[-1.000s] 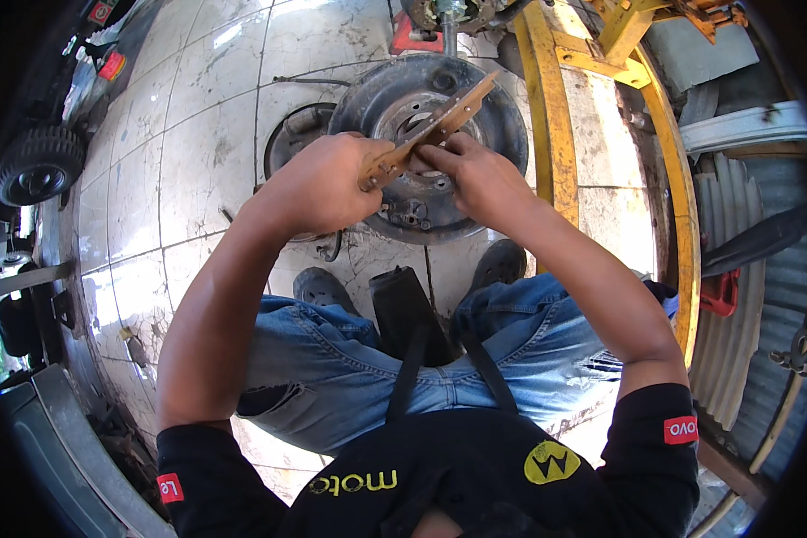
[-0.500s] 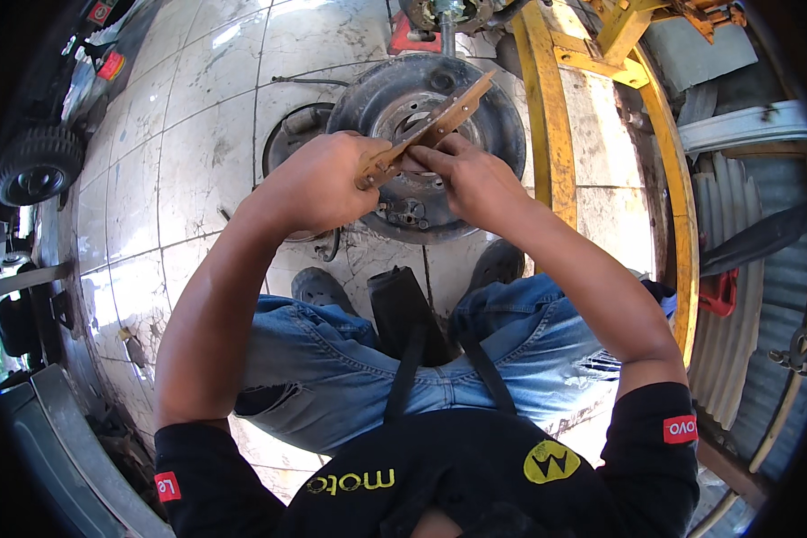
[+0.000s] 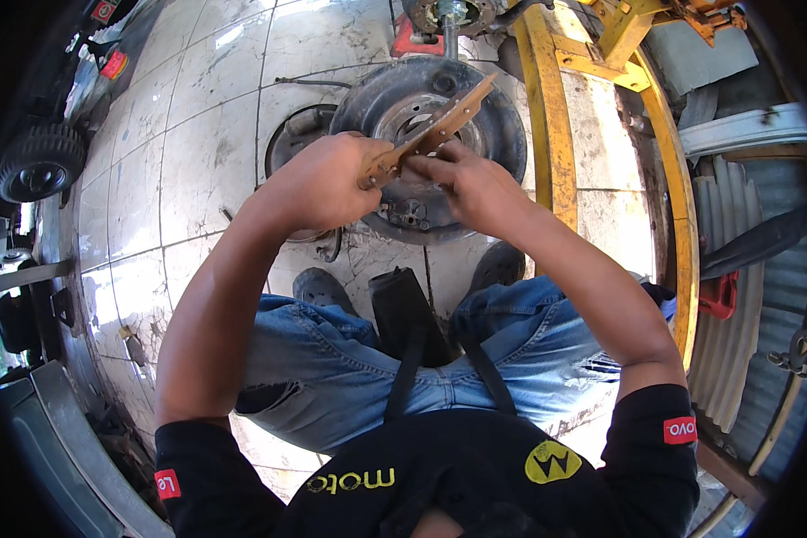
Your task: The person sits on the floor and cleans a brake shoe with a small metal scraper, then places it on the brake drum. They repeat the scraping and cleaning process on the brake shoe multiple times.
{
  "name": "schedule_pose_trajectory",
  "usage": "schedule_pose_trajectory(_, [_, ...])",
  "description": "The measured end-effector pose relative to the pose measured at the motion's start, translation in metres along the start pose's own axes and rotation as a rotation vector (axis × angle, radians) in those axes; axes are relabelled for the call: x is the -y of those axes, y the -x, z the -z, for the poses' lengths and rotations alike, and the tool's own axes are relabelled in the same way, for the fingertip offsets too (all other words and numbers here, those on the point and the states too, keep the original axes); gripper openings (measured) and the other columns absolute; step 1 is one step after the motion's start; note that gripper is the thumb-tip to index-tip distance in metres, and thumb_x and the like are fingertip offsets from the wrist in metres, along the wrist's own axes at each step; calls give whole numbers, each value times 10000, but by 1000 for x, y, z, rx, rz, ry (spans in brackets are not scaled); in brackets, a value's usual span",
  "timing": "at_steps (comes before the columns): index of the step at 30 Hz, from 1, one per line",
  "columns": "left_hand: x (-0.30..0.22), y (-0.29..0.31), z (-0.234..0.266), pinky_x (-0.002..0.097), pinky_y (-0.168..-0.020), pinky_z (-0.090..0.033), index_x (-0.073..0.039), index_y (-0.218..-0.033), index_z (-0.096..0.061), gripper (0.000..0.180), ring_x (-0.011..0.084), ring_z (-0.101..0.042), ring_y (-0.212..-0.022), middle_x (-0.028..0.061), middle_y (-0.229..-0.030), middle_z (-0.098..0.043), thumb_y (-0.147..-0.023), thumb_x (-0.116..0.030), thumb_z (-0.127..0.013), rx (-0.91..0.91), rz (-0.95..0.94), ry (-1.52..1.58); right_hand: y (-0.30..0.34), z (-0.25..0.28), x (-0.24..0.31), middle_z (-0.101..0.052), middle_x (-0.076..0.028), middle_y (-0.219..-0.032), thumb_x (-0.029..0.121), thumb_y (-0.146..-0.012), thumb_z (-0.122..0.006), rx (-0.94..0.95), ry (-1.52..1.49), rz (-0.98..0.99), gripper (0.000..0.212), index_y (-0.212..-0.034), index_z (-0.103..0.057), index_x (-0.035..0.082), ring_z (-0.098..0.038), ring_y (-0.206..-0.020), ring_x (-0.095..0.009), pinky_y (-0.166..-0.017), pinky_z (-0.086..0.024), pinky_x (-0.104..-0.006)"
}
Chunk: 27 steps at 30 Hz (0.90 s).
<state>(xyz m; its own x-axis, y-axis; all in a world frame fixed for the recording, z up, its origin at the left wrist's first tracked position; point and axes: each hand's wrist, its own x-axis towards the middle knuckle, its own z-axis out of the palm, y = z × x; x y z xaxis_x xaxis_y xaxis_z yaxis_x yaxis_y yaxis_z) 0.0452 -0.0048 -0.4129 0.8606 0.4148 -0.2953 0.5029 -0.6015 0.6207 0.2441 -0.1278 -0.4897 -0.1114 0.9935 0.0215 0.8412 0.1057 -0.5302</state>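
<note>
A rusty brown brake shoe (image 3: 455, 115), its curved strip dotted with small rivets, is held up at a slant in front of me. My left hand (image 3: 323, 184) is closed around its lower left end. My right hand (image 3: 482, 184) has its bent fingers against the near side of the shoe's middle; its thumb is hidden. Below both hands a large dark round brake backing plate (image 3: 363, 94) lies on the floor, with a round center opening and small metal fittings (image 3: 408, 213) on its near part.
Another dark round part (image 3: 282, 148) lies partly under the plate. A yellow steel frame (image 3: 547, 117) stands along the right. Beyond the plate is a hub assembly (image 3: 453, 13) beside a red object (image 3: 414, 38). A tire (image 3: 40, 163) stands far left. A black pouch (image 3: 408, 309) hangs between my knees.
My right fingers have shifted slightly along the brake shoe, and the shoe has turned a little, showing more of its riveted face. My left hand keeps its grip.
</note>
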Motion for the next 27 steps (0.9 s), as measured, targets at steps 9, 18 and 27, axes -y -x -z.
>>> schedule_pose_trajectory(9, [2, 0, 0, 431, -934, -488, -13, -1218, -618, 451, 403, -604, -1071, 223, -1109, -655, -772, -67, -654, 7, -1, 18, 0, -5, 1, -606, -166, -1242, -14, -849, -563, -10, 14, -20, 529, -1338, -617, 181, -642, -1031, -391, -833, -553, -462])
schedule_pose_trajectory(18, [-2, 8, 4, 367, -962, -488, 25, -1332, -568, 548, 285, -632, -1097, 207, -1171, -658, -845, -180, -716, -8, 22, 140, 6, -8, 4, -614, -187, -1198, -18, -852, -565, -35, 20, -36, 532, -1345, -610, 178, -647, -996, -415, -821, -555, -465])
schedule_pose_trajectory(27, [8, 4, 1, 321, -852, -508, -2, -1358, -571, 533, 202, -624, -1006, 143, -1173, -669, -1034, -417, -487, -24, 190, 432, 7, -10, 7, -614, -166, -1181, 3, -855, -577, -22, -22, 2, 523, -1355, -600, 155, -646, -1011, -394, -831, -551, -468])
